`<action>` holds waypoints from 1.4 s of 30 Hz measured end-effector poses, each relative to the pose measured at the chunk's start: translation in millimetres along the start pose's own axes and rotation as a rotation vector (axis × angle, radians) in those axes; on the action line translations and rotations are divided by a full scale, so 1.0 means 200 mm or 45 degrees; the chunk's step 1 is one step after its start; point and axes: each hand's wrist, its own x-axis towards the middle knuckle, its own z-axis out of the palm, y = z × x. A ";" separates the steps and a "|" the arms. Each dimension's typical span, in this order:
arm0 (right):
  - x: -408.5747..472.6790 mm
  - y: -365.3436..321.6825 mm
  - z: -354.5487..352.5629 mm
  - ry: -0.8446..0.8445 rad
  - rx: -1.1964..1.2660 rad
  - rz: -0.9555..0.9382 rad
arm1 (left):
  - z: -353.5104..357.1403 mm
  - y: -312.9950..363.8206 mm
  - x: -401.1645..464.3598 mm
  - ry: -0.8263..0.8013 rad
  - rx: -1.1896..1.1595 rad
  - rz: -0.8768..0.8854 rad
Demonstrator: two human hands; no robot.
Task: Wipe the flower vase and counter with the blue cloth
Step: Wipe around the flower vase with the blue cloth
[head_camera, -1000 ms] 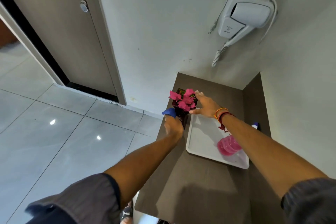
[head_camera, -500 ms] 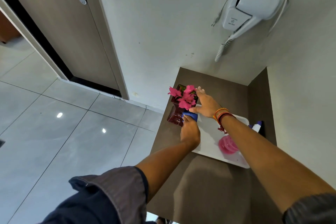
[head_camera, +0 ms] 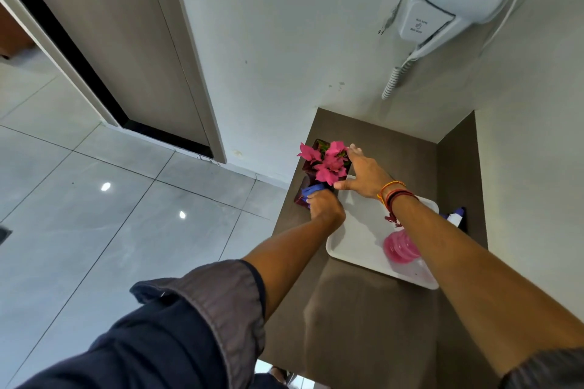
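Note:
A dark red glass flower vase with pink flowers stands at the left edge of the brown counter. My left hand presses the blue cloth against the vase's near side, just below the flowers. My right hand grips the vase's right side near the top, fingers spread along it. Much of the vase is hidden by the flowers and both hands.
A white tray lies on the counter right of the vase, with a pink ribbed cup on it. A white and blue bottle sits by the side wall. A hair dryer hangs on the wall above. Tiled floor lies left.
My left hand with the blue cloth has moved from the vase's left side to its near front, then slid slightly left and down. My right hand stays on the vase.

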 end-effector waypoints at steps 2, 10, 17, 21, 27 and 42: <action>0.00 0.01 0.01 0.003 0.016 0.001 | 0.01 -0.05 0.01 0.003 0.031 0.073; -0.01 0.02 -0.01 -0.004 0.033 0.013 | -0.11 -0.27 0.02 -0.053 0.595 0.350; -0.01 0.00 -0.01 0.012 0.042 -0.013 | -0.06 -0.16 0.04 -0.031 0.638 0.251; 0.00 0.00 0.00 0.006 0.048 -0.021 | 0.07 -0.16 0.04 -0.112 0.713 0.237; 0.02 0.04 0.01 -0.001 0.048 -0.020 | 0.06 -0.32 0.06 -0.225 0.981 0.481; 0.03 0.04 0.02 0.023 0.076 -0.027 | -0.26 -0.50 0.21 -0.080 1.511 1.470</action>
